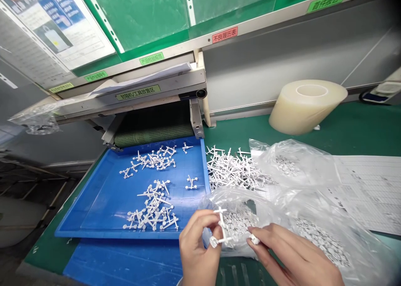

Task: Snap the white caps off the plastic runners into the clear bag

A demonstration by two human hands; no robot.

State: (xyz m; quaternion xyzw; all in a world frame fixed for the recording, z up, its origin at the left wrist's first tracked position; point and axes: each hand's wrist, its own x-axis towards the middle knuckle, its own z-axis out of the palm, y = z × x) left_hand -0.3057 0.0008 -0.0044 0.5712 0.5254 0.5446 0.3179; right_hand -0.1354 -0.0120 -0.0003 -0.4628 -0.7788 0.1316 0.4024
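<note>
Left fingers [200, 222] pinch a white sprue [223, 229], right fingers [272, 237] a small part [254, 239]; bare sprues [232, 170] lie right of the blue tray [105, 200], loaded ones [154, 203] remain inside.

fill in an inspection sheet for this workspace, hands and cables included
Surface: green tabletop, with a blue tray on it
Job's things: loose white branched plastic pieces in the tray; a heap of white plastic sticks beside it; clear plastic bags holding small white parts
Clutter: roll of clear film or tape; printed sheet partly under the bags
Hands: left hand holds a white branched piece; right hand pinches a small white part
Cables: nothing seen that is clearly a cable
Surroundings: what looks like a conveyor end behind the tray; green document board above
</note>
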